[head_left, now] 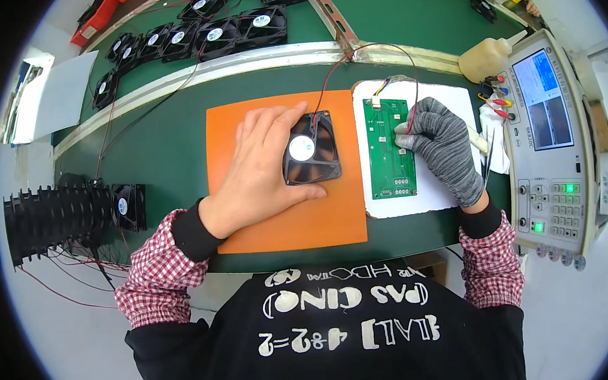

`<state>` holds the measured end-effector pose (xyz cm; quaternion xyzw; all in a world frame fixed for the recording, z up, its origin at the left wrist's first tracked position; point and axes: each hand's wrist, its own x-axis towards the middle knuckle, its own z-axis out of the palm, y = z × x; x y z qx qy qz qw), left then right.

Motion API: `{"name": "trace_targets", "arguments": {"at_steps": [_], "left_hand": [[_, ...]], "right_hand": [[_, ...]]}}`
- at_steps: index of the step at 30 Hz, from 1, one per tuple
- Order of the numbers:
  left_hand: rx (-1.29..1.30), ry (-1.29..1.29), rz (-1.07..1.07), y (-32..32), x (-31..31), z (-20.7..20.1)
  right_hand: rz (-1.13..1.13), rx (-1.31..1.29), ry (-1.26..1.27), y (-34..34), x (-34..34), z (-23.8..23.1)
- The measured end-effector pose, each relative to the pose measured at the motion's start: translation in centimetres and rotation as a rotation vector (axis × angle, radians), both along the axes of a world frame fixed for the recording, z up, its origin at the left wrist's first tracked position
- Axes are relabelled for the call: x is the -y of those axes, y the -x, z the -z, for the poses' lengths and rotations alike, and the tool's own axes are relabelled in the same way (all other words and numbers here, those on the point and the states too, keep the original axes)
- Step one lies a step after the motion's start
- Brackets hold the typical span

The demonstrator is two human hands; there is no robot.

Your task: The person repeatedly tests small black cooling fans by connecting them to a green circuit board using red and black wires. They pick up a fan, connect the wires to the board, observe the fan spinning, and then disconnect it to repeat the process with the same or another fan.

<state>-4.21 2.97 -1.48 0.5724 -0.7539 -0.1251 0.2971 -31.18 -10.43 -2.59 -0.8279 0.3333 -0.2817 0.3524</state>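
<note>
A square black cooling fan point(324, 146) with a round white label lies on an orange mat point(288, 222). My bare left hand point(257, 158) grips its left side, fingers along the top edge and thumb along the bottom. From the fan a thin red-and-black lead point(376, 44) arcs over to my right hand point(444, 150), which wears a grey fabric glove with bare fingertips. Its thumb and finger pinch the lead's end over the green circuit board point(389, 162); the tip is hidden by the fingers. The board lies on a white pad point(440, 199) and has several small white sockets.
Several fans point(214, 34) lie at the back left. A long row of stacked fans point(59, 219) stands at the left edge, its wires hanging down. On the right stand a grey test instrument point(549, 164) with a lit screen and a cream squeeze bottle point(484, 60). A metal rail point(203, 74) crosses behind.
</note>
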Motion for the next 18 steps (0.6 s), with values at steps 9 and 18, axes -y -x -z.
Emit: {"name": "trace_targets", "arguments": {"at_steps": [9, 18], "left_hand": [[0.364, 0.722, 0.227, -1.3, -1.8, -3.3], [-0.252, 0.144, 0.302, 1.1, 0.0, -9.4]], "right_hand": [[0.013, 0.002, -0.009, 0.5, -0.1, 0.5], [0.053, 0.026, 0.232, -0.1, -1.0, 1.0]]}}
